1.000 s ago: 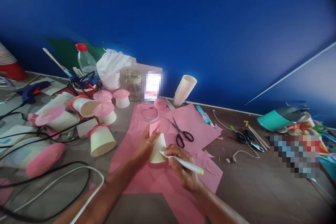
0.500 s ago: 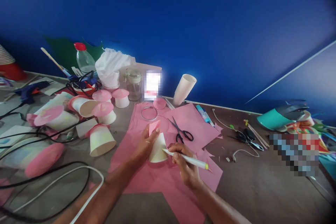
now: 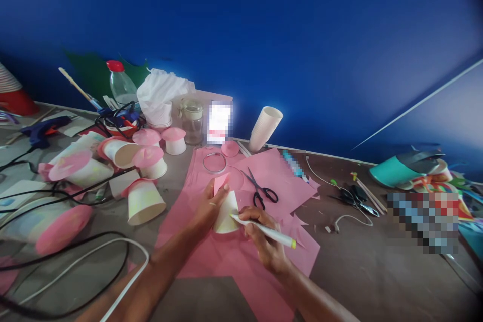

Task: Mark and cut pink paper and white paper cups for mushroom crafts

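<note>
My left hand (image 3: pixel 212 200) is closed around a white paper cup (image 3: pixel 226 217) with a pink paper piece (image 3: pixel 221 181) at its far end. The cup lies tilted, its wide rim towards me, and shows faint yellow colouring. In my right hand (image 3: pixel 265 236) is a white marker (image 3: pixel 273 234) with a yellow end, its tip against the cup's side. Beneath both hands spreads pink paper (image 3: pixel 188 241) with cut edges. Black-handled scissors (image 3: pixel 260 191) lie spread on the paper just beyond my right hand.
Several cups with pink tops (image 3: pixel 146 209) stand and lie on the left among black and white cables (image 3: pixel 128 244). A glue gun (image 3: pixel 45 130), a glass jar (image 3: pixel 192 123) and a cup stack (image 3: pixel 265 128) are further back. Pliers (image 3: pixel 366 206) and a teal container (image 3: pixel 392 168) lie right.
The marker and my right hand have shifted slightly left across the cup's side. My left hand holds the cup in nearly the same place.
</note>
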`<act>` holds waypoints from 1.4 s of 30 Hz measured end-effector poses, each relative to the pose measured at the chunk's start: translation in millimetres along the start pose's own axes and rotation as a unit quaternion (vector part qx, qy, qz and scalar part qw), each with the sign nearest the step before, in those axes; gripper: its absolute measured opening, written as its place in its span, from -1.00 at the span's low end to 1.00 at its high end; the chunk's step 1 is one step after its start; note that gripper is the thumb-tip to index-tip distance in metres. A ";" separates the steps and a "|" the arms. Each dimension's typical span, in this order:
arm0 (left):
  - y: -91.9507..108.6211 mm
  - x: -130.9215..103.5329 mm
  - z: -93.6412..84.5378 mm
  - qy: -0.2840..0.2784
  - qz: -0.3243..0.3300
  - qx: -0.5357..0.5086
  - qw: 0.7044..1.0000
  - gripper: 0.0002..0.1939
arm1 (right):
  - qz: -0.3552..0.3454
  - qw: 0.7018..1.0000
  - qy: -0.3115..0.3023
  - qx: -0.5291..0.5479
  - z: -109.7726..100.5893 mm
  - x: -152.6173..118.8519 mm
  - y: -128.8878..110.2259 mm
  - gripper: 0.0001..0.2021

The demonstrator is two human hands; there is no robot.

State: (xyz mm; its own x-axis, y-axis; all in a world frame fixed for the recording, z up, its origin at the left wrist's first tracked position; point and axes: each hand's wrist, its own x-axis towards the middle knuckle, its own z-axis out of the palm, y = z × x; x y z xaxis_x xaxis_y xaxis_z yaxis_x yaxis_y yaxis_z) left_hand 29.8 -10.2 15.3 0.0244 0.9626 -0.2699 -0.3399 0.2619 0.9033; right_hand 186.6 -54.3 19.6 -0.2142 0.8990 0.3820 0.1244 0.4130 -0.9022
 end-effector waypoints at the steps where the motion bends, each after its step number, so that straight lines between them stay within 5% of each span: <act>1: 1.5 -0.9 0.8 0.002 0.000 0.002 1.000 -0.52 | 0.004 1.000 -0.001 0.001 0.2 -0.1 -0.1 -0.71; 23: 6.9 -3.4 2.6 0.004 0.003 0.003 1.000 -0.43 | -0.020 0.999 -0.025 -0.039 -0.9 0.1 -1.6 -0.80; 31: 2.8 -2.2 0.4 -0.004 -0.007 -0.007 1.000 -0.43 | 0.049 0.996 0.080 0.005 -1.9 -2.6 5.9 -0.72; 42: 4.6 -2.1 1.2 0.003 0.006 0.001 1.000 -0.49 | 0.041 0.999 0.027 0.015 0.6 -2.8 8.1 -0.77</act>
State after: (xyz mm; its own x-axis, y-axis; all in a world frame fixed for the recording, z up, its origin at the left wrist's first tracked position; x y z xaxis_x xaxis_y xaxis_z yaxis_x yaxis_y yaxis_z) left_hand 29.3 -11.0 20.4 0.0155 0.9654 -0.2603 -0.3377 0.2500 0.9074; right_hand 187.6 -53.6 11.2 -0.1512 0.9364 0.3167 0.1103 0.3343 -0.9360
